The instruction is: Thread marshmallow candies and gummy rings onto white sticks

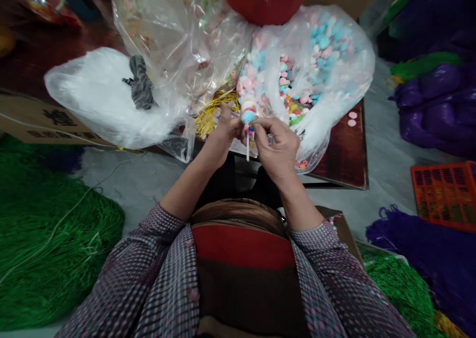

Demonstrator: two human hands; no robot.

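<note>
A single pastel lollipop-like sweet with bands of white, pink and pale blue on a thin white stick [249, 111] is held upright near the front edge of the dark reddish-brown glossy surface [347, 162], its stick pointing toward the person's body. Something small, pink and blue, gathers at its neck; the detail is too small to tell. Two bare hands grasp it there: the left hand [222, 136] from one side, the right hand [279, 147] pinching with thumb and forefinger from the other.

Just behind lie many thin, shiny gold strips [206, 118], too tangled to count. One large clear plastic bag of pink, white and blue sweets [344, 63] sits to the right, with two round, flat pink pieces [352, 116] beside it. One red perforated plastic basket [266, 3] and one dark grey bunched bundle [141, 85] also show.
</note>
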